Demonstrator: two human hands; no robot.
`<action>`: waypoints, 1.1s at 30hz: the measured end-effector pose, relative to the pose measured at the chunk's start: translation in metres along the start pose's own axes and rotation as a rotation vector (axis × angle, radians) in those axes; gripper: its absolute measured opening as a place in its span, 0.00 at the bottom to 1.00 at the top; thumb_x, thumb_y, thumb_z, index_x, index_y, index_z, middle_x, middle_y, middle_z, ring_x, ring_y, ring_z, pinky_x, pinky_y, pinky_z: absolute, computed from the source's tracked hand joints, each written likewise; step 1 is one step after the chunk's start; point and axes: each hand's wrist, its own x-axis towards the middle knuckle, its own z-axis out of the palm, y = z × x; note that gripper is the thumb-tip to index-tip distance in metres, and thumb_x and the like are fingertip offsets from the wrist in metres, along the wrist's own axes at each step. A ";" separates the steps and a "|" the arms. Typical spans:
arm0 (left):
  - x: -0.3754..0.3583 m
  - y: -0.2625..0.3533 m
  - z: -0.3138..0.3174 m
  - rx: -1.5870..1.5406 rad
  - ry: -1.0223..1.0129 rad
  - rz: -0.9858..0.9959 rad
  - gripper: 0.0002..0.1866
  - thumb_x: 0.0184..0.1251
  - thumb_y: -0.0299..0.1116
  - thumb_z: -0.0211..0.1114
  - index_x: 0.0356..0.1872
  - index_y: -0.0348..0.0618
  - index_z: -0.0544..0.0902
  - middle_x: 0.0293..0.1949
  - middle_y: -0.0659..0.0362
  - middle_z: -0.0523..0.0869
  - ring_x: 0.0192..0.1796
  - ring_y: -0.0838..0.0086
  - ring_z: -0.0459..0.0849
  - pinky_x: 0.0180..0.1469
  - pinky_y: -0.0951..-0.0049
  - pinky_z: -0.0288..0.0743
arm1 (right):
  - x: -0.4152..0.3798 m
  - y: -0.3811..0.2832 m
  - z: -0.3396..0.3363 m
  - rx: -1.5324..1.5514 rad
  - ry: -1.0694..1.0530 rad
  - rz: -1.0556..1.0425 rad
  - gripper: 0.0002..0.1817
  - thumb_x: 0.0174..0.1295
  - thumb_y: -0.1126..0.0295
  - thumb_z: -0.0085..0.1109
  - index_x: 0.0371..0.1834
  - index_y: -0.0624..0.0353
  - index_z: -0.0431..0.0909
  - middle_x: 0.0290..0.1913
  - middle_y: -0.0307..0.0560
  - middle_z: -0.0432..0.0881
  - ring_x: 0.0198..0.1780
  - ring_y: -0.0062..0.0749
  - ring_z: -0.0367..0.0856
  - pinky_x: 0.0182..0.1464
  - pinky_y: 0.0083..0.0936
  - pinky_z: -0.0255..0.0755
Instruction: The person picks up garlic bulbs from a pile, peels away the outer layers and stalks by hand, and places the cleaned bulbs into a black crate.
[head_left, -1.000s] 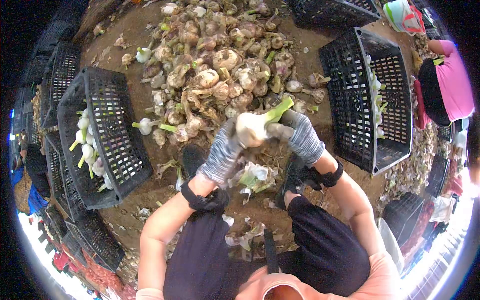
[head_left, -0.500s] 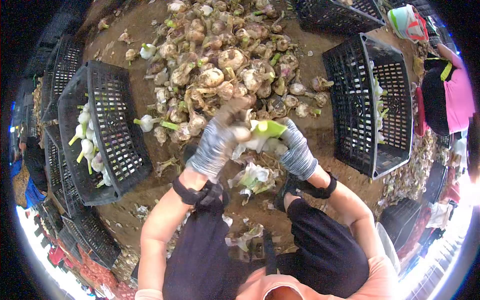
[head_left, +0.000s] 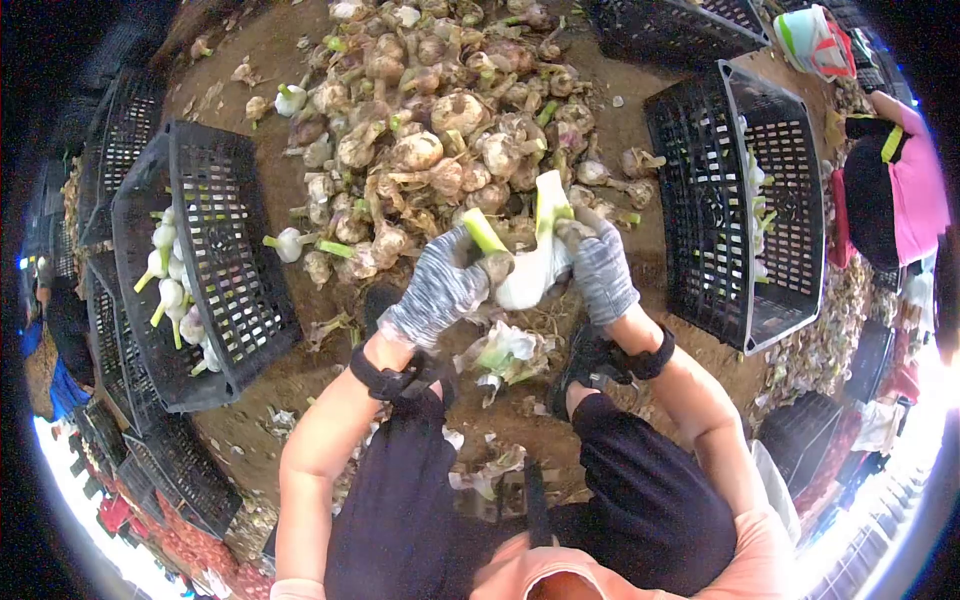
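Note:
Both my hands wear grey gloves and are closed in front of the heap of garlic (head_left: 420, 150). My left hand (head_left: 445, 282) grips a garlic bulb whose cut green stem (head_left: 484, 231) sticks up past the fingers; most of this bulb is hidden. Between the hands spreads a smooth white layer of garlic skin (head_left: 524, 283), which runs up into a wider pale-green end (head_left: 549, 205). My right hand (head_left: 597, 265) pinches that skin at its right side. Below the hands, loose peeled skins (head_left: 510, 352) lie on the ground between my feet.
A black crate (head_left: 235, 270) on the left holds cleaned white garlic bulbs (head_left: 168, 265). Another black crate (head_left: 695, 215) stands on the right with more garlic. At the far right is a person in pink (head_left: 920, 200), near a white bucket (head_left: 812, 42).
The green-ended piece, flat and blurred before, now points upward near my right hand. A second green stem shows at my left hand, and the white skin is spread between both hands.

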 end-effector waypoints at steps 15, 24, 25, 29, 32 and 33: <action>0.013 -0.042 -0.029 -1.024 0.227 -0.216 0.09 0.66 0.32 0.57 0.42 0.38 0.76 0.40 0.57 0.81 0.45 0.73 0.80 0.45 0.75 0.78 | -0.042 -0.026 -0.075 0.144 -0.482 0.215 0.23 0.51 0.57 0.65 0.45 0.60 0.75 0.43 0.44 0.80 0.43 0.28 0.77 0.46 0.24 0.70; -0.062 0.014 -0.081 -0.007 1.004 0.417 0.16 0.62 0.32 0.61 0.48 0.39 0.71 0.41 0.58 0.77 0.45 0.72 0.75 0.52 0.69 0.71 | -0.047 0.045 -0.004 -0.993 -1.004 0.031 0.13 0.56 0.65 0.55 0.41 0.59 0.74 0.29 0.53 0.80 0.34 0.48 0.80 0.37 0.37 0.72; -0.076 0.026 -0.094 0.036 1.173 0.493 0.16 0.63 0.33 0.60 0.48 0.37 0.71 0.42 0.57 0.76 0.45 0.72 0.75 0.52 0.69 0.71 | -0.053 0.061 -0.003 -0.993 -1.010 0.065 0.14 0.55 0.65 0.55 0.42 0.59 0.74 0.32 0.56 0.80 0.36 0.51 0.80 0.38 0.38 0.72; -0.123 0.059 -0.141 0.655 1.659 0.734 0.18 0.62 0.31 0.62 0.48 0.32 0.70 0.44 0.54 0.76 0.45 0.70 0.76 0.48 0.68 0.74 | -0.059 0.042 0.005 -0.987 -1.101 0.014 0.18 0.55 0.62 0.55 0.45 0.61 0.74 0.40 0.61 0.79 0.43 0.53 0.78 0.42 0.40 0.72; -0.101 0.077 -0.119 0.867 1.561 0.724 0.20 0.56 0.34 0.68 0.46 0.33 0.73 0.43 0.52 0.78 0.44 0.68 0.77 0.46 0.68 0.74 | -0.058 0.065 0.002 -0.988 -1.153 -0.207 0.20 0.55 0.61 0.56 0.46 0.63 0.73 0.39 0.60 0.79 0.42 0.54 0.78 0.42 0.41 0.73; -0.086 0.069 -0.118 0.657 1.272 0.706 0.25 0.54 0.40 0.70 0.48 0.35 0.74 0.44 0.52 0.78 0.45 0.68 0.77 0.48 0.66 0.73 | -0.058 0.061 0.003 -1.035 -1.071 -0.195 0.20 0.54 0.60 0.57 0.46 0.62 0.72 0.38 0.60 0.79 0.41 0.54 0.78 0.41 0.41 0.73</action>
